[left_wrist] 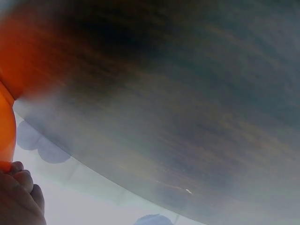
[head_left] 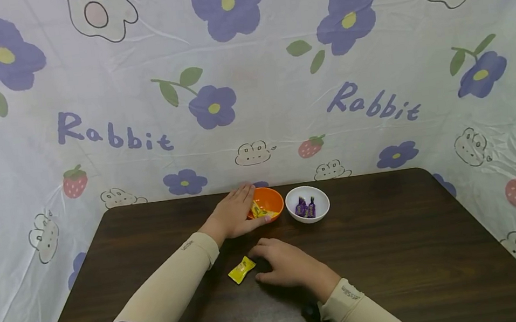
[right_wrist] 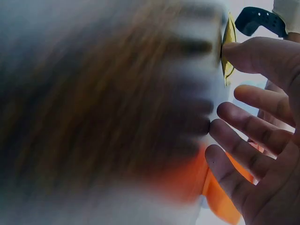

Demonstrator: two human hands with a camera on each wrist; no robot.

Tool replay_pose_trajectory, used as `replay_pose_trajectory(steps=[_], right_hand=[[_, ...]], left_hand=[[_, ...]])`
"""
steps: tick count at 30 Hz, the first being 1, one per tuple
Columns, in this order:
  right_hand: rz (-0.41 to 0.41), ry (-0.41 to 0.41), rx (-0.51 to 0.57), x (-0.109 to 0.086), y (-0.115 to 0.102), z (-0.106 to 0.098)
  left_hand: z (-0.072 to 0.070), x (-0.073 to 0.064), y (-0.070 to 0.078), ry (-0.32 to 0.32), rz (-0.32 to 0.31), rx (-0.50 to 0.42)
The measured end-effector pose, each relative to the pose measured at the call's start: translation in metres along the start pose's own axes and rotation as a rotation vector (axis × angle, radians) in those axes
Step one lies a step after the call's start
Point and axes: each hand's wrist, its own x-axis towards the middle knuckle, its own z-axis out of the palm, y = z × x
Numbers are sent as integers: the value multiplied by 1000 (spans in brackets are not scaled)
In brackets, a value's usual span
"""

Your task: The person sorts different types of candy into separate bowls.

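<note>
An orange bowl (head_left: 271,196) stands at the back of the table with several yellow-wrapped candies (head_left: 258,210) in it. My left hand (head_left: 232,213) holds this bowl from its left side, fingers along the far left rim and thumb across the front. In the left wrist view, part of the orange bowl (left_wrist: 6,131) and some fingertips show at the left edge. Another yellow-wrapped candy (head_left: 241,270) lies on the table nearer me. Just right of it is my right hand (head_left: 288,263), fingers spread and apart, gripping nothing. The right wrist view shows its thumb near the candy (right_wrist: 228,35).
Right beside the orange bowl stands a white bowl (head_left: 322,204) holding purple-wrapped candies (head_left: 301,207). The dark wooden table (head_left: 397,251) meets a patterned cloth (head_left: 245,64) hanging behind it. A black wrist device (head_left: 310,313) sits under the right sleeve.
</note>
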Motion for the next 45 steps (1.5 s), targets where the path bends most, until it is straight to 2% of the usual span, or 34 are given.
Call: replay_pose_trajectory(steps=[7,21,29,35,45], right_hand=[[-3,2,-3,8,-5,5],[-30,-21,-102,18,-14,13],[-36,-50,-92,15,-17,11],[-73,-69,-81,11,-19,7],[-85,-75,-40,-1,-16,2]], left_hand=[[0,0,1,3,9,4],[-1,0,3,19,16,-5],[0,2,3,9,6,-2],[0,2,1,2,3,-13],[3,2,-1,10,-14,-21]])
